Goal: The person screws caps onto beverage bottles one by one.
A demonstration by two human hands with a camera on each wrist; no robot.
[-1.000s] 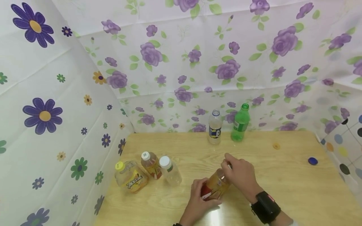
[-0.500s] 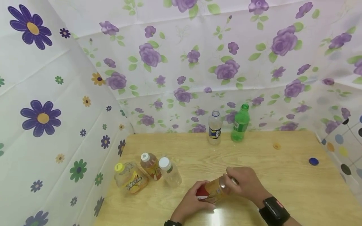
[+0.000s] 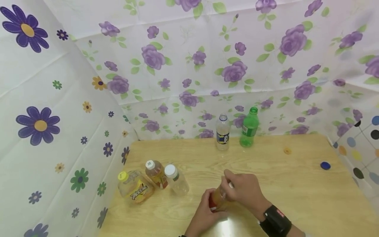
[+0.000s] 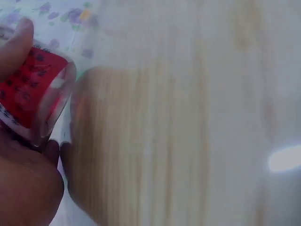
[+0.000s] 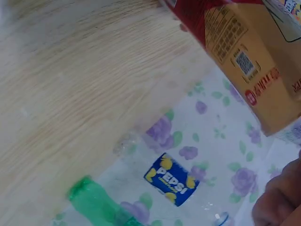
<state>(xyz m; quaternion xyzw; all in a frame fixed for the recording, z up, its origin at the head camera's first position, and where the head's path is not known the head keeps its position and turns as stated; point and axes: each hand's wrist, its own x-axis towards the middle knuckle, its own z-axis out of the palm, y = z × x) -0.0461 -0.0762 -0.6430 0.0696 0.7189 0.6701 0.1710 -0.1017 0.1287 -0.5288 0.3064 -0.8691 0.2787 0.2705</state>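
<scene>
My left hand (image 3: 204, 214) grips the lower part of a plastic drink bottle (image 3: 218, 198) with a red and tan label. The bottle leans, its neck toward my right hand. In the left wrist view the red end of the bottle (image 4: 33, 89) and part of the left hand (image 4: 23, 183) show. Curled fingers of my right hand (image 3: 245, 191) pinch the bottle's top, where a pale cap is mostly hidden. The right wrist view shows the bottle's tan label (image 5: 249, 61) and right-hand fingers (image 5: 280, 197) at the edge.
To the left stand a yellow-capped bottle (image 3: 134, 187), a white-capped amber bottle (image 3: 158, 176) and a white-capped clear bottle (image 3: 179, 184). Uncapped Pepsi (image 3: 222, 138) and green (image 3: 249, 128) bottles stand at the back. A yellow cap (image 3: 287, 150) and blue cap (image 3: 325, 165) lie right.
The bottle tipped further toward the right, then came partly back up. My right hand dipped at its top, then moved left and slightly up. The left hand keeps its grip.
</scene>
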